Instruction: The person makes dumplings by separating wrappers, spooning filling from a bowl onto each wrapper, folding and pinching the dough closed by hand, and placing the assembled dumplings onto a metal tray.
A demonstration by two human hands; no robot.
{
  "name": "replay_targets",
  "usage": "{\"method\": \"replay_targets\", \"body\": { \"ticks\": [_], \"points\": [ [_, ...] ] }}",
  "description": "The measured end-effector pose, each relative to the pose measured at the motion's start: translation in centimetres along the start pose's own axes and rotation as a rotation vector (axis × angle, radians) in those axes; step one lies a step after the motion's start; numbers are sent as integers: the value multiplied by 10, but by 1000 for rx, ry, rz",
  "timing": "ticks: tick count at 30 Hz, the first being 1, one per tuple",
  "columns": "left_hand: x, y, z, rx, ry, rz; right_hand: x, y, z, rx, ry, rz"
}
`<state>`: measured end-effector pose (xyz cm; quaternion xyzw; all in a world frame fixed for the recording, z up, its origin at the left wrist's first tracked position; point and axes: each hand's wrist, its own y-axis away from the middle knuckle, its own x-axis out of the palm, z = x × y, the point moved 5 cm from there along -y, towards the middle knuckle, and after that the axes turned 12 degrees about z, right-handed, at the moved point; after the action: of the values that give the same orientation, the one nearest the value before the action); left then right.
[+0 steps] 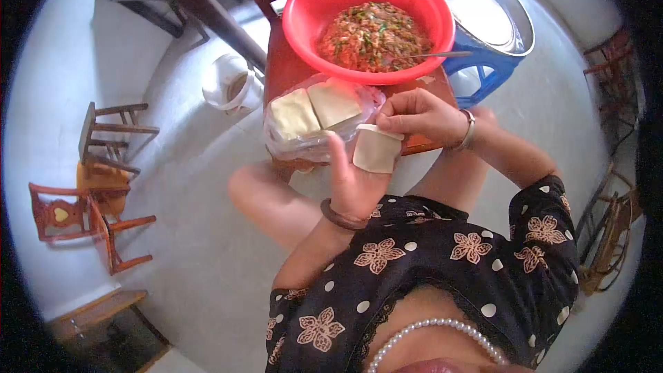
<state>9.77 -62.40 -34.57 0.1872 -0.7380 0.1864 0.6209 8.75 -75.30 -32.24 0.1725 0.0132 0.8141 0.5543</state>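
On the palm of my left hand lies a square, pale dough wrapper, my thumb raised beside it. My right hand pinches the wrapper's far edge, which looks folded over, between thumb and fingertips. Just beyond my left thumb, two stacks of square wrappers sit in a clear plastic bag. Behind them stands a large red basin with a mound of chopped filling flecked with green. A thin metal utensil leans out over the basin's right rim.
A wide metal pan, with pale pieces at its left edge, rests on a blue stool. The basin and bag stand on a reddish wooden seat. A white bucket and wooden chairs are at left.
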Motion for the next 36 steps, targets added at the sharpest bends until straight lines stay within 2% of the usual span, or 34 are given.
{"method": "replay_targets", "body": {
  "ticks": [2,3,5,7,9,10,11,13,14,16,21,24,25,27,29,32,36],
  "points": [
    [-1,4,1,-46,-290,-78,-4,10,-5,15,-10,-68],
    [0,5,3,-57,-294,-78,-7,14,-8,33,-9,-122],
    [-5,9,3,-104,-531,-208,-7,18,-11,13,-50,-155],
    [-8,10,0,-121,-499,-211,-13,22,-19,-8,-91,-184],
    [-7,11,-10,-141,-466,-217,-35,42,-15,-222,386,-373],
    [-4,14,-12,-229,-414,-191,-49,57,-17,-139,311,-466],
    [-2,17,-14,-315,-362,-165,-58,66,-18,-141,311,-467],
    [-2,23,-19,-303,-344,-238,-81,88,-9,-277,228,-779],
    [0,25,-20,-344,-421,-231,-84,88,-7,-276,224,-781],
    [0,23,-18,-361,-489,-218,-84,87,6,-426,199,-849],
    [12,14,-8,-339,-560,-187,-87,61,25,-456,247,-713],
    [18,19,-16,-345,-570,-216,-59,65,73,-313,968,-760],
    [19,21,-19,-359,-555,-236,-53,65,84,-313,971,-755],
    [24,22,-23,-372,-496,-245,-30,61,107,-510,1238,-652],
    [22,25,-22,-389,-441,-249,-23,49,106,-477,1297,-623],
    [23,24,-21,-414,-448,-206,-17,28,99,-547,1492,-507],
    [29,25,-25,-432,-492,-185,-6,25,97,-518,1487,-402]
  ]
}}
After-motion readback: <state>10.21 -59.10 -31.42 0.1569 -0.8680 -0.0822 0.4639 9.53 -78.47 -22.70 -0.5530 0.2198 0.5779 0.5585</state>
